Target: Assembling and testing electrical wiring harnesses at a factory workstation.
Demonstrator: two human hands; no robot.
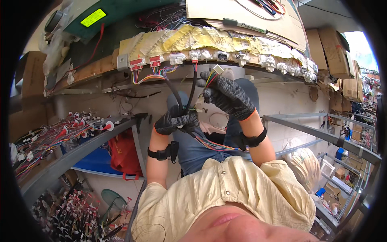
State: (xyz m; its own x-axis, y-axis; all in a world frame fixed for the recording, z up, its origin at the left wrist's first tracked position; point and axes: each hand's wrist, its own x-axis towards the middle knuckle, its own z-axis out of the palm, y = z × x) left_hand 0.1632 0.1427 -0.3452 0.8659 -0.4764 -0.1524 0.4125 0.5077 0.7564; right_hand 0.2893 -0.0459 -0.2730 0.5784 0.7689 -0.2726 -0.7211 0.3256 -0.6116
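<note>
One view is on record, from the left of two head-worn fisheye cameras mounted side by side. It faces steeply downward, upright and unmirrored. The shirt fills much of the lower part at close range; the left hand and right hand lie near the centre, farther off. The counter crosses the upper part, its edge appearing bowed.

Gloved hands mottled black-grey, cuffs orange; connector white; wires red, yellow, green; shirt cream.
</note>
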